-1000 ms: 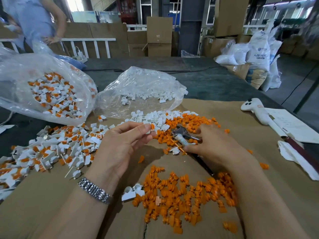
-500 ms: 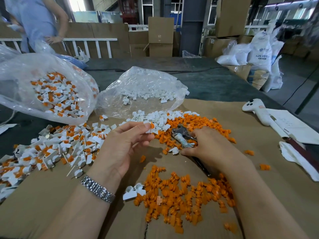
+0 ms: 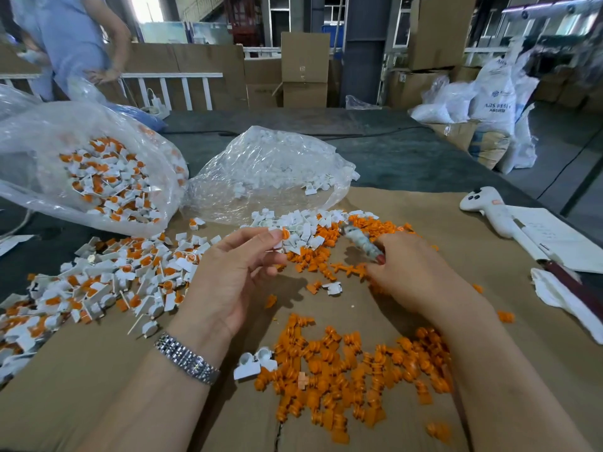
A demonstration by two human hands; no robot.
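Note:
My left hand (image 3: 233, 277) pinches a small white plastic piece with an orange plug (image 3: 282, 237) between thumb and fingertips, raised over the cardboard sheet (image 3: 98, 380). My right hand (image 3: 414, 272) grips a taped tool (image 3: 362, 243), pliers-like in the earlier views, its tip pointing up-left, and touches loose orange plugs (image 3: 346, 267). A heap of orange plugs (image 3: 352, 370) lies near me between my forearms. White pieces fitted with orange plugs (image 3: 107, 282) are piled at my left. Plain white pieces (image 3: 300, 226) lie just beyond my fingers.
A clear bag of assembled white-and-orange parts (image 3: 98, 177) lies far left, and a clear bag of white pieces (image 3: 270, 171) sits behind centre. A white handheld controller (image 3: 489, 207), papers (image 3: 554, 236) and a cloth (image 3: 561, 298) lie right. A person (image 3: 75, 37) stands at back left.
My right hand has turned the tool upward and slid slightly toward me among the orange plugs. My left hand keeps holding its piece in about the same spot.

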